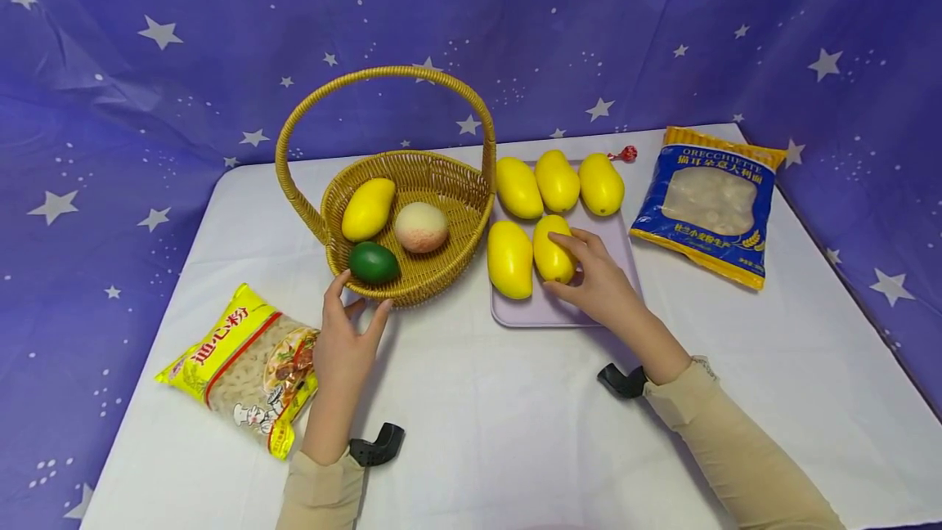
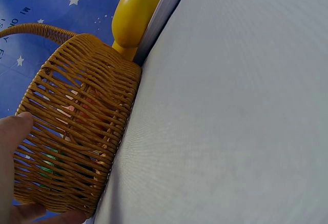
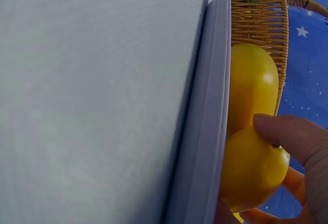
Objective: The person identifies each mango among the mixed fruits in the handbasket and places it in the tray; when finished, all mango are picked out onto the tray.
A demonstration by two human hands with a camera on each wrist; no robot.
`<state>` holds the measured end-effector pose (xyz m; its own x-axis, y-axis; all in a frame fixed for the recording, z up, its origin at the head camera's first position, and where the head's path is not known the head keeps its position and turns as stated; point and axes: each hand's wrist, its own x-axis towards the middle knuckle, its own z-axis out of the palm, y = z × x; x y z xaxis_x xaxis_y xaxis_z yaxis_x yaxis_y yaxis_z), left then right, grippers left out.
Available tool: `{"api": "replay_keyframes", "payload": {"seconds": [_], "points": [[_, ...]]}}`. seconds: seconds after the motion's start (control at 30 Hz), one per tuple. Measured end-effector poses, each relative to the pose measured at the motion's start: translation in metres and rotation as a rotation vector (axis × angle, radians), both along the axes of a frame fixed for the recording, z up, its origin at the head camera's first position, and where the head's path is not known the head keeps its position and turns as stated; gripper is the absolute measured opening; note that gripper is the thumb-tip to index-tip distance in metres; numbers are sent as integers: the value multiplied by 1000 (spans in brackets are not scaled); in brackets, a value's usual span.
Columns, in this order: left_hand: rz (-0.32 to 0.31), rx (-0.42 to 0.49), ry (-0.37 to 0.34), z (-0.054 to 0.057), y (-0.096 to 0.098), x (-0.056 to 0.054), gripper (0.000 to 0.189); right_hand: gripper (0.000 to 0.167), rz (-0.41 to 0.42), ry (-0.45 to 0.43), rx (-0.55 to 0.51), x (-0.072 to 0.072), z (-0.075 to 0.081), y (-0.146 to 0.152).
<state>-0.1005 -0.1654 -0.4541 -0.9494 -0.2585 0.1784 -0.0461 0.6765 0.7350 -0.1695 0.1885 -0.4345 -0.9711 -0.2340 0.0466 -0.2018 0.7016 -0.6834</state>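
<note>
A wicker basket with a tall handle holds a yellow mango, a pale pink peach and a dark green fruit. My left hand holds the basket at its near left edge, thumb on the outer wall and fingers beside the green fruit. To the right, my right hand grips a mango in the front row of a lilac tray, thumb at its near end and fingers on its right side. Another mango lies just left of it, and several more line the back.
A yellow bag of dry food lies left of my left hand. At the back right is a blue orecchiette bag. A red-wrapped lollipop sits behind the tray. Behind the white-covered table hangs a purple star-patterned cloth.
</note>
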Motion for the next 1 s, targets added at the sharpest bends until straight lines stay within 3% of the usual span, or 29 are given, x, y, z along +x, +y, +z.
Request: {"api": "replay_keyframes", "payload": {"seconds": [0.53,1.0], "points": [[0,3,2,-1,-1,0,74,77,8,16,29,3,2,-2],[-9,3,9,0,-1,0,74,84,-30,43,129,7,12,-4]]}}
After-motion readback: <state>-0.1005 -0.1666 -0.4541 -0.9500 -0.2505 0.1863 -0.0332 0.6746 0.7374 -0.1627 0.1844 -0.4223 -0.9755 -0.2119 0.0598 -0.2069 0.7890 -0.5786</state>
